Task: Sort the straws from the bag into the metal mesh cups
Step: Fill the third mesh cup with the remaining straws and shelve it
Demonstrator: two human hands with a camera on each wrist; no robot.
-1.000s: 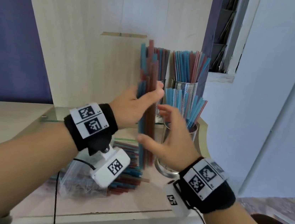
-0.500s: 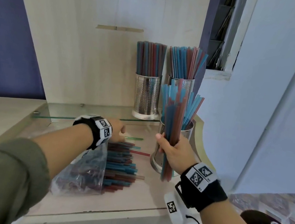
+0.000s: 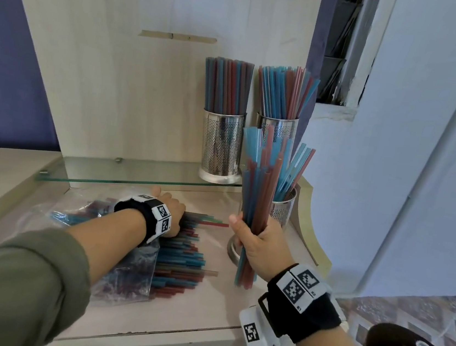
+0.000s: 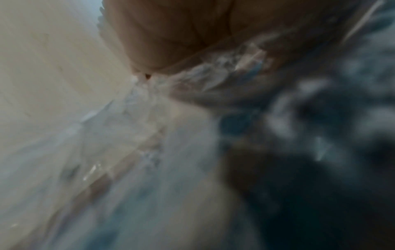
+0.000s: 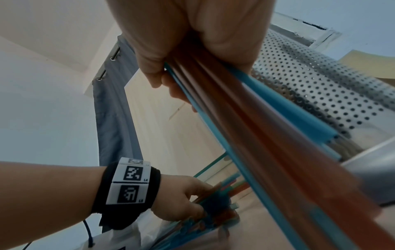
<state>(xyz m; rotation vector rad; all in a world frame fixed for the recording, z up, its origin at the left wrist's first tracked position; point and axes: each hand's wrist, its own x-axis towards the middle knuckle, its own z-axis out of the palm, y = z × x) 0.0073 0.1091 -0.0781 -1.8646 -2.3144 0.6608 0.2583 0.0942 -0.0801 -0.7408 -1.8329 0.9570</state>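
Fingers of the right hand curl tight around a bundle of red and blue straws, thumb across the front. The left hand's grip I cannot tell: it lies knuckles-up on the loose straws, fingertips hidden, and its own wrist view is only blur.

Largest first, a pale wooden counter runs out from a wooden back panel, with a glass shelf raised just above the counter's far part. A clear plastic bag lies on the counter under the left forearm, and a pile of straws spills from its mouth toward the right. Two mesh cups, the rear left cup and the rear right cup, stand packed with straws on the shelf level. The front mesh cup stands on the counter, part filled, its straws leaning to the right.

What matters next is that the bundle stands nearly upright, long axis vertical, just in front of and left of the front cup. Its lower ends hang below the cup's rim, level with the base. Judging from that, the right hand must lift the bundle above the rim, shift it back and right, then lower it. This hand is the nearer one; its wrist is cocked upward, the forearm rising from the lower right.
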